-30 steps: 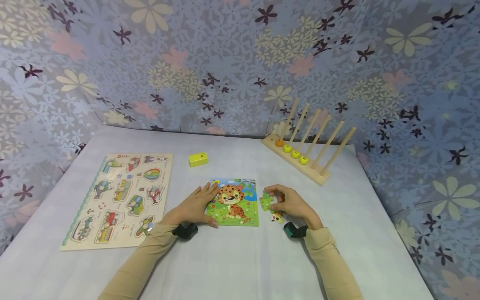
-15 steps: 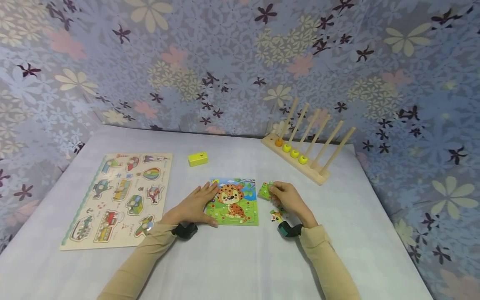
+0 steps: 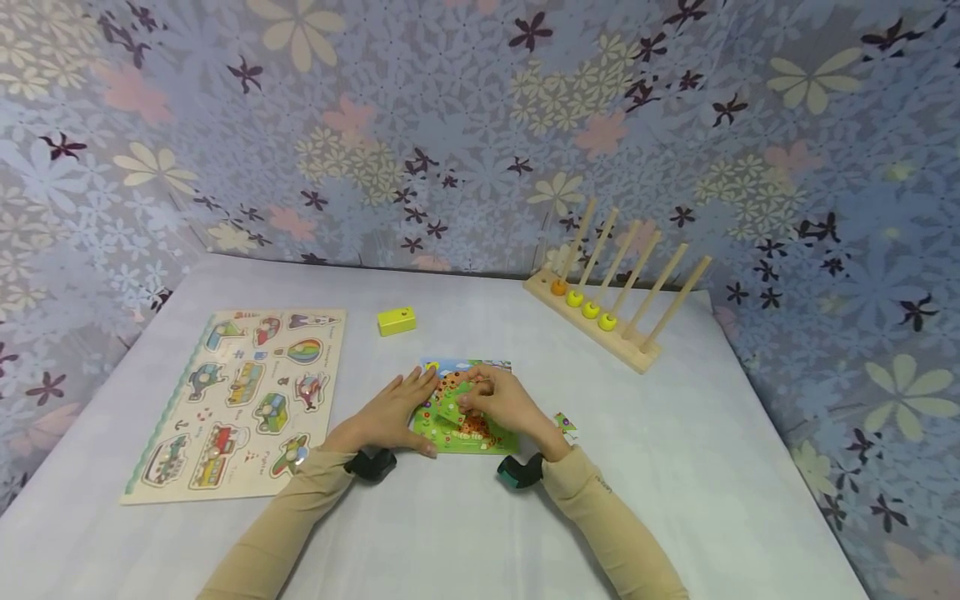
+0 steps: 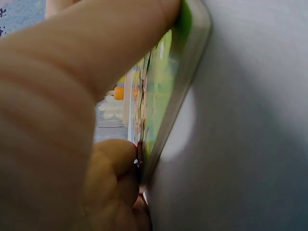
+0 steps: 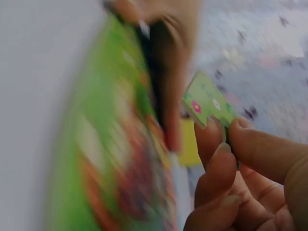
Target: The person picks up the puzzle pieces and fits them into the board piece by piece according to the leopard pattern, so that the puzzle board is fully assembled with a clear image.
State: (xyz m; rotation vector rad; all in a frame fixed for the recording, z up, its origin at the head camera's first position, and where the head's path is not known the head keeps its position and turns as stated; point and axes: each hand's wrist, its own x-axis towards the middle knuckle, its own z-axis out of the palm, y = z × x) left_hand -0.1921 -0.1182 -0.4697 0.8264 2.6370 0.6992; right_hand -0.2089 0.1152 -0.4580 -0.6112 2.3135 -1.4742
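Observation:
A leopard jigsaw puzzle (image 3: 487,443) lies in the middle of the table, its picture partly covered by my hands. My left hand (image 3: 390,412) rests spread along its left edge; the left wrist view has the thumb (image 4: 120,33) lying on the board's rim. Over the puzzle, my right hand (image 3: 504,404) pinches a green puzzle piece (image 5: 211,98) with printed flowers between thumb and fingers. In the right wrist view that piece stands tilted, apart from the blurred board. One loose puzzle piece (image 3: 566,426) lies on the table beside my right wrist.
A wooden peg board with vehicle pictures (image 3: 240,400) lies at the left. Behind the puzzle sits a yellow block (image 3: 396,321). At the back right stands a wooden rack of upright rods (image 3: 637,358) with several orange and yellow beads. Floral cloth (image 3: 480,125) hangs behind the table.
My right hand has lifted the green puzzle piece from the table right of the puzzle and carried it left over the board. My left hand has stayed put.

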